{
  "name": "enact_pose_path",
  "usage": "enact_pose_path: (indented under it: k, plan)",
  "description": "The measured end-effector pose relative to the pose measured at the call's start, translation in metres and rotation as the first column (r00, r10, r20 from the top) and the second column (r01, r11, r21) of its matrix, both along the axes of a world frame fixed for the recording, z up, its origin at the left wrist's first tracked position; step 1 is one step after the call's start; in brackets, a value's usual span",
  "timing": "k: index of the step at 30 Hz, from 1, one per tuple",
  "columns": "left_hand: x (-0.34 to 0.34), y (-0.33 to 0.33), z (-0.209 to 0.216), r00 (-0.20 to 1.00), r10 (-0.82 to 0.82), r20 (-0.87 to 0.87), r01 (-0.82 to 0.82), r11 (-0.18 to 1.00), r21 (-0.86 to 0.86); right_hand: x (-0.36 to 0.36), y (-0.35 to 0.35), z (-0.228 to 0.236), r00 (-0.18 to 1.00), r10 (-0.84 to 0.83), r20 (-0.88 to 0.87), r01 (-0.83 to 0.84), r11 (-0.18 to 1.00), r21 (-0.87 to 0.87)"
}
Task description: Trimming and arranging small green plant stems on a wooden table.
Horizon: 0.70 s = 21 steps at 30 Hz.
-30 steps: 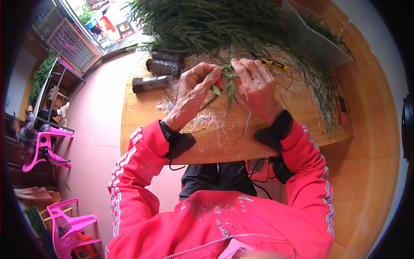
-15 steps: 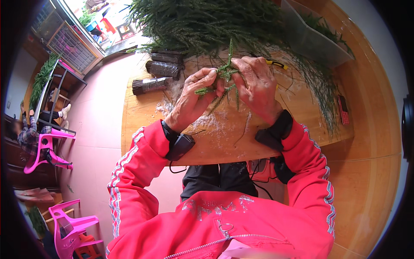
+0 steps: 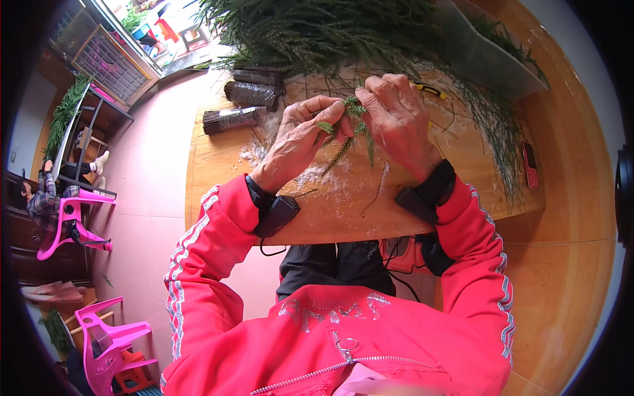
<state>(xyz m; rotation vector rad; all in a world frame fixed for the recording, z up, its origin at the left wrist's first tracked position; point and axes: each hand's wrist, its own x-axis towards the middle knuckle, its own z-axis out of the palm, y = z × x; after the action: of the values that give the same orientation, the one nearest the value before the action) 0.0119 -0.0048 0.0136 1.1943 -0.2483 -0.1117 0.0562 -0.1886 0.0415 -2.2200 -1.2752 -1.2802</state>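
Note:
Above the wooden table, both hands hold a small green artificial pine sprig (image 3: pixel 357 111) with several short needle-covered twigs hanging down. My left hand (image 3: pixel 304 130) pinches it from the left between thumb and fingers. From the other side my right hand (image 3: pixel 399 119) grips the sprig's upper part, its fingers curled and partly covering it. Beyond the hands lies a large heap of green pine branches (image 3: pixel 317 33). Bundles of dark thin stems in clear wrap (image 3: pixel 231 120) lie to the left of my left hand.
The wooden table (image 3: pixel 264 218) is strewn with white flakes and loose stems. A yellow-and-black cutter (image 3: pixel 430 91) lies past my right hand. A translucent bin (image 3: pixel 492 53) stands at far right, near a red phone (image 3: pixel 529 165). Pink stools (image 3: pixel 109 343) and another person (image 3: pixel 43 201) are at left.
My right hand has shifted slightly right and up over the sprig, covering its top. My left hand keeps its pinch, and the sprig's twigs have turned a little.

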Motion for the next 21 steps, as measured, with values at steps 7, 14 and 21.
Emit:
enact_pose_path:
  k: [7, 14, 21]
  plan:
    - [0.004, 0.001, -0.001, 0.997, 0.050, -0.054, -0.053, 0.997, -0.049, 0.013, -0.005, -0.017, 0.972, 0.150, -0.182, -0.141, 0.988, 0.064]
    - [0.003, 0.000, -0.003, 0.995, 0.022, -0.099, -0.043, 0.977, -0.207, 0.012, 0.005, -0.017, 0.985, 0.057, -0.163, -0.048, 0.997, 0.058]
    - [-0.001, 0.002, 0.003, 0.997, 0.077, -0.012, -0.076, 0.994, 0.073, 0.011, -0.003, -0.020, 0.991, -0.013, -0.132, -0.004, 0.992, -0.130]
